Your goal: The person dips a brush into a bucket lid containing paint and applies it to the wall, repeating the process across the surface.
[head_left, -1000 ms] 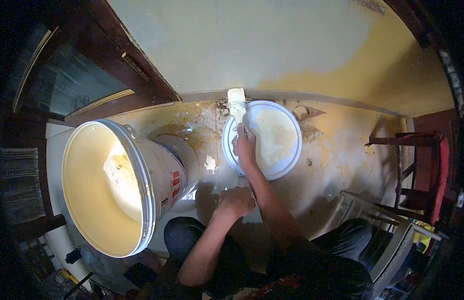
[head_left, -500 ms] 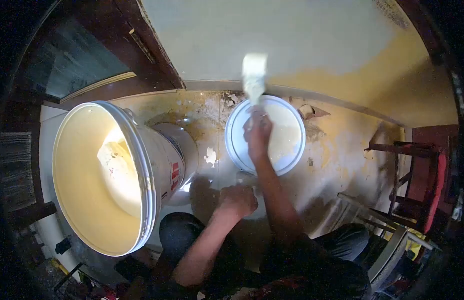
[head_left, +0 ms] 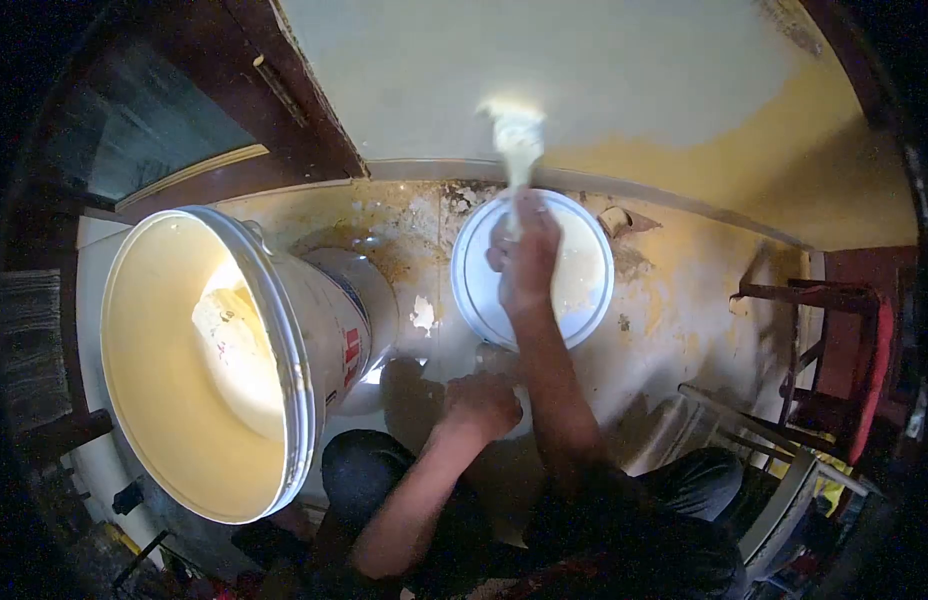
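Observation:
My right hand is closed round the handle of a paint brush, whose pale, paint-coated bristles point up at the lower part of the wall. Below the hand stands an open white bucket holding pale paint. My left hand is held closed in front of my knees, nearer to me than the bucket; its fingers are curled, and what they hold, if anything, is hidden.
A large open bucket leans on its side at the left, its mouth towards me. A dark door is at upper left. Metal and red-edged furniture stands at the right. The floor is stained and flaking.
My right hand has shifted slightly right with the brush, whose bristles have moved a little right and fanned out. My left hand has barely moved.

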The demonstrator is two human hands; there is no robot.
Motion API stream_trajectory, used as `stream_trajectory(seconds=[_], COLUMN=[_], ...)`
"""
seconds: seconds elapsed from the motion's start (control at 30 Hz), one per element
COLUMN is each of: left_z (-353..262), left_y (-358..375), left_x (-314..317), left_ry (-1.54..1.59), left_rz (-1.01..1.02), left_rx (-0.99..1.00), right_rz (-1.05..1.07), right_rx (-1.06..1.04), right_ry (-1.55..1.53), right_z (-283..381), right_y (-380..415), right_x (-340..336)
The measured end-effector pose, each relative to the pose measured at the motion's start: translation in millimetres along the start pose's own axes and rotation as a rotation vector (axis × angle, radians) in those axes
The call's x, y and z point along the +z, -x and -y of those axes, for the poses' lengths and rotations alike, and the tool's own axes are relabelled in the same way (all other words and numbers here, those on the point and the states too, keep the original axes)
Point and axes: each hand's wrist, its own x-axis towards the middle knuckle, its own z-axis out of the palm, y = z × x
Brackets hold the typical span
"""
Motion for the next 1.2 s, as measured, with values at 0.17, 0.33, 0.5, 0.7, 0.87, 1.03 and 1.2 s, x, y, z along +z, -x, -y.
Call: stream_trajectory(seconds=[0.17,0.33,0.5,0.7,0.87,1.03,1.2], left_z=[0.4,-5.1,-8.5,-3.9,-4.1,-9.2,-5.2], left_y=[-1.4,1.1,2.3,0.4,-0.1,-2.3,-14.7], left_x=[0.0,-5.7,-2.4,-2.8,-2.0,-7.4,8.5], left_ry=[0.017,0.023,0.053,0.004,0.034,0.012,0.028], left_rz=[-0.006,0.000,-0.043,-0.025,-0.050,0.013,-0.012], left_rx=[-0.007,0.009,-0.022,0.017,0.031,-0.022,0.003], right_rz=[0.164,-0.010,0.005,-0.038,0.018,-0.001,-0.018], right_rx=[-0.230,0.106,0.046,0.073,-0.027,-0.027,0.072], right_ry=[-0.041,0.280,0.322,0.011,-0.009,0.244,0.271], right_z=[10.9,-81.4,-90.7,-19.0,-8.8,-89.2,-93.9], right_y=[15.7,-35.1,-25.1,-10.5,18.4,-28.8,-29.2], right_x=[-18.7,-53.7,-58.0,-8.8,-14.3,-48.9,-51.1])
